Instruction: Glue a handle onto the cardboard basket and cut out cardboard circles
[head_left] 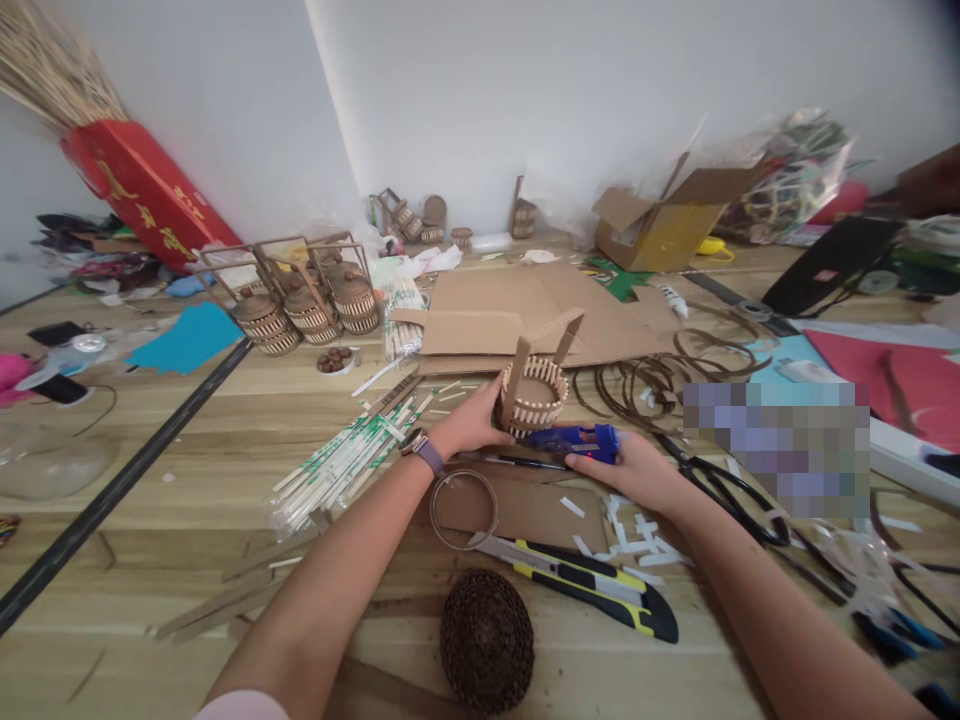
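While basket (534,408) held, wooden table (240,430) cluttered; wall (480,100) pale

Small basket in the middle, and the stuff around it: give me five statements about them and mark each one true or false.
1. The left hand holds the small basket. True.
2. The right hand holds the cutter. False: the right hand holds the blue tool, and the cutter lies on the table.
3. A watch is on the left wrist. True.
4. The three lidded baskets stand to the right of the small basket. False: the three lidded baskets stand to its left.
5. The brown coil lies nearer the camera than the small basket. True.
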